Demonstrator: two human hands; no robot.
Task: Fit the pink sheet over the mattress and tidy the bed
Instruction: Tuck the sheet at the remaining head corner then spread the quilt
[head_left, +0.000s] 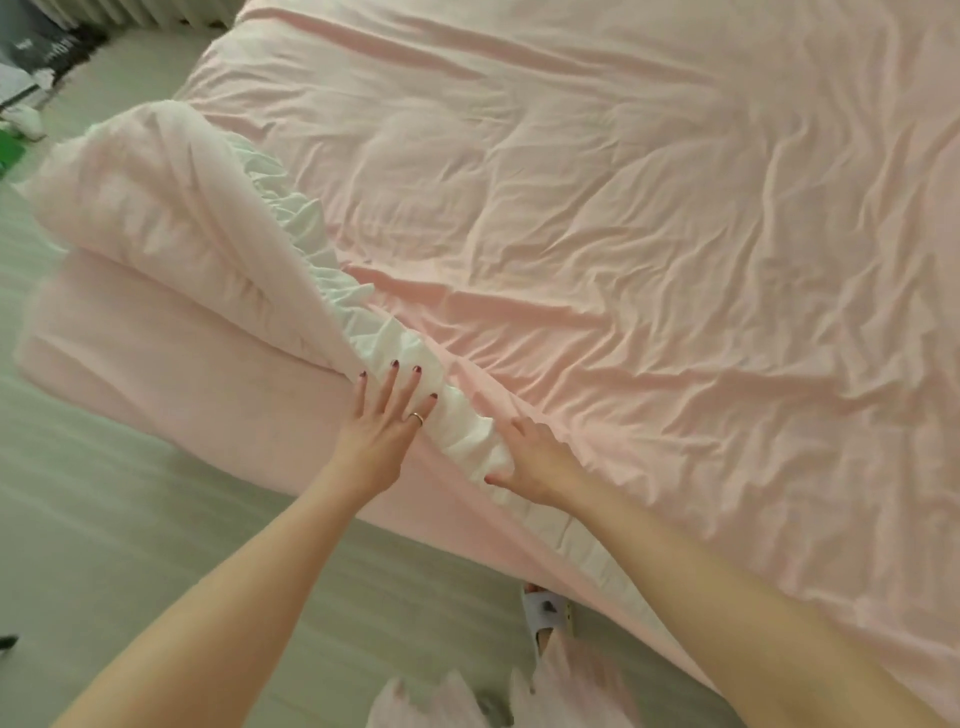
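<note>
Step in hand: you are working the pink sheet's white elastic hem at the near mattress edge; judging by the flipped-back corner, it needs pulling down and under.
Left hand: lying flat, fingers spread, pressing the mattress side at 9 o'clock of the hem.
Right hand: fingers curling into the gathered hem, gripping it, thumb toward 9 o'clock.
Doing it well: try holding with the left while the right is drawing the hem toward 7 o'clock.
Sheet look: pale pink, wrinkling across the bed toward 1 o'clock; corner fold bunching at 10 o'clock.
Floor: a slippered foot showing at 6 o'clock.
</note>
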